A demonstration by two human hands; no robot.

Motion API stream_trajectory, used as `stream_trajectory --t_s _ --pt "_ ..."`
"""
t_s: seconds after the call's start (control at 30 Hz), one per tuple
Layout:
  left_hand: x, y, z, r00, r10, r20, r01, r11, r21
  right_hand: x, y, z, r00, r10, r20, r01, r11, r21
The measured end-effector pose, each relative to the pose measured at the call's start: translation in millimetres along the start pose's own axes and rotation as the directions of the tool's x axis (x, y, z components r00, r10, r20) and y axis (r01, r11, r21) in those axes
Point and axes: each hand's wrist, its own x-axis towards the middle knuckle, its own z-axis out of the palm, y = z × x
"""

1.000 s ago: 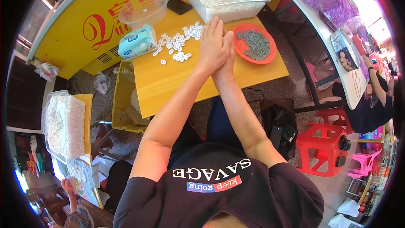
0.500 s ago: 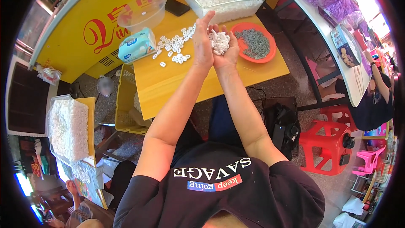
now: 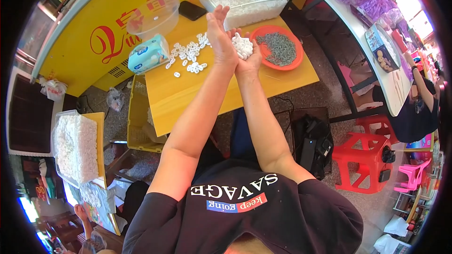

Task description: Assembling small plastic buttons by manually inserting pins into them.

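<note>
Black cloth of the shirt (image 3: 278, 226) fills the lower middle of the frame, and two bare forearms rise from it toward the upper middle. There a heap of white pieces (image 3: 243, 46) lies in the palm of the right grip (image 3: 249, 64), to the right of the left grip (image 3: 220, 44). The right grip is cupped, its fingers partly curled about the heap. The left grip stands on edge beside it, nearly straight, fingers a little parted, its heel seemingly touching the right one. A second ago the two were pressed flat together and hid the heap; now they are parted above and the pieces show, and the left fingers lean farther left than half a second ago.

Beneath is the yellow wooden bench (image 3: 188, 96). Loose white ovals (image 3: 187, 51) are scattered on it left of the left grip, and an orange dish (image 3: 295, 62) of dark grey bits (image 3: 278, 48) sits just right of the right grip. Farther up the frame are a blue-green tissue pack (image 3: 149, 54), a clear bowl (image 3: 153, 21), a black phone (image 3: 191, 10) and a clear bin (image 3: 256, 16) heaped with white pieces, before a yellow panel (image 3: 75, 51) at upper left.
</note>
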Motion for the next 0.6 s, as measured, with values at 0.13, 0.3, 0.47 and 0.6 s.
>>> stream_trajectory --t_s 0.13,0.3,0.47,0.6 --pt "-2.5 0.2 9.3 0.984 0.175 0.011 -0.176 0.982 0.075 7.1 -11.4 11.5 1.000 0.003 0.008 -0.004 0.995 0.100" --pt "-3.8 -16.5 -39.8 0.931 0.321 0.176 -0.360 0.888 0.285 22.0 -35.0 50.7 0.998 -0.042 0.052 0.034 0.988 0.151" --pt "-28.8 -13.1 -74.3 0.967 0.176 0.183 -0.241 0.860 0.449 25.3 -81.2 138.8 0.945 -0.236 0.226 0.221 0.971 0.090" --pt "-48.3 -6.1 -92.6 0.978 0.034 0.204 -0.119 0.899 0.420 13.2 -151.8 233.5 0.892 -0.281 0.354 0.265 0.960 0.093"
